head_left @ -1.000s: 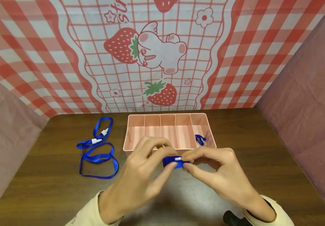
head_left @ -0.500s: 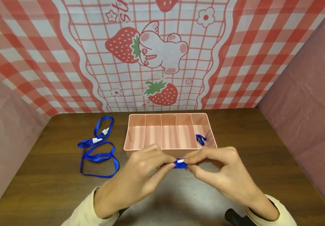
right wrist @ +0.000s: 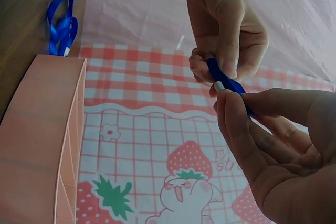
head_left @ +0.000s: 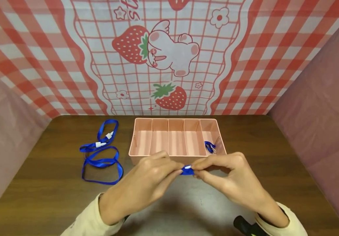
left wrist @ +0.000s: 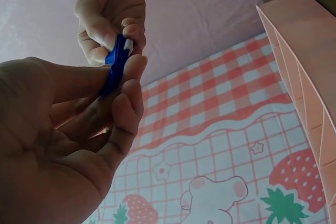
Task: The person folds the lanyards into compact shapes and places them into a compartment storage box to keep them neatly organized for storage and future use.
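Between both hands, in front of the tray, is a blue lanyard (head_left: pixel 187 171) gathered into a small folded bundle with a white plastic piece showing. My left hand (head_left: pixel 146 183) pinches its left end between thumb and fingers. The right hand (head_left: pixel 231 183) pinches the other end, fingertips close to the left ones. In the left wrist view the folded lanyard (left wrist: pixel 116 66) stretches between the two thumbs. Much of the bundle is covered by fingers. The right wrist view shows the white piece (right wrist: pixel 219 85) beside the right fingertips.
A pink tray (head_left: pixel 169 156) with several compartments stands behind the hands. Its rightmost compartment holds a small blue lanyard (head_left: pixel 209 146) with a metal clip. Loose blue lanyards (head_left: pixel 103 162) with white buckles lie at left. A black object (head_left: pixel 243 225) sits by the right sleeve.
The left fingers have moved right along the lanyard and closed in toward the right hand, so less blue strap shows. During the last half second the hands have barely moved.
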`<state>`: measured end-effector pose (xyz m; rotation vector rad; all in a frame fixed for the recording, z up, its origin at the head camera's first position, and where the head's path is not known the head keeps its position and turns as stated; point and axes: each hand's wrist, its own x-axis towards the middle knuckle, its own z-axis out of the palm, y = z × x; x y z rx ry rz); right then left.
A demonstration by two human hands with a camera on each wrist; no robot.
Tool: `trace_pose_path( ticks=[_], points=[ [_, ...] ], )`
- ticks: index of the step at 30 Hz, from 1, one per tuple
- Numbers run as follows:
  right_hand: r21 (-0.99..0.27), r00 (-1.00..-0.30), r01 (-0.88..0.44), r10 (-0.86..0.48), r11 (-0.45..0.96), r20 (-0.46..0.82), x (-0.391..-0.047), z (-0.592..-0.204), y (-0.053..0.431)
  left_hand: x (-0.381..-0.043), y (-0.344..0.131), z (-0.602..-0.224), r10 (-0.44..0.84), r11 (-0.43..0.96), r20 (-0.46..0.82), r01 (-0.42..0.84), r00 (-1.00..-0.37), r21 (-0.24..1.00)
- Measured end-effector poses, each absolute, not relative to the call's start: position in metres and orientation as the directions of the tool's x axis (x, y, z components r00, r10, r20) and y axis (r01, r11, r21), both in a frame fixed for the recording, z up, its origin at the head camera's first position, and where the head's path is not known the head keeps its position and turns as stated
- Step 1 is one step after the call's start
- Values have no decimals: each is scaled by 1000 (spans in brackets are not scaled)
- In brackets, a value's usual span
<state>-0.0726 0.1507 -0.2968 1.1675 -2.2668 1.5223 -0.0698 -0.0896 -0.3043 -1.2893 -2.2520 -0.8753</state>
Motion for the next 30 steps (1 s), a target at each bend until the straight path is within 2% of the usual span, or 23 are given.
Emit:
trace_pose_path(
  ticks=[3, 8, 13, 17, 24, 27, 30],
  points=[
    [-672, -693, -699, -461, 243, 554, -76, -297, 154, -72, -89, -305, 607, 427, 597, 849, -524, 311],
    [-574, -708, -697, -283, 430, 647, -89, -291, 169, -81, -90, -308, 579, 537, 594, 809, -559, 239],
    [-528, -712, -654, -205, 542, 671, -106, -295, 179, -89, -89, -317, 634, 593, 499, 786, -591, 178],
    [-484, -714, -643, -237, 593, 659, -124, -311, 177, -95, -90, -333, 648, 635, 427, 757, -631, 155],
    [-471, -765, -613, -328, 635, 554, -159, -347, 174, -101, -103, -374, 600, 737, 373, 670, -707, 84],
    [-389, -753, -635, -424, 667, 503, -170, -357, 172, -96, -107, -392, 589, 774, 332, 633, -737, 31],
    [-262, -708, -683, -529, 682, 468, -181, -365, 168, -90, -110, -405, 594, 792, 284, 609, -753, -44]
  ],
)
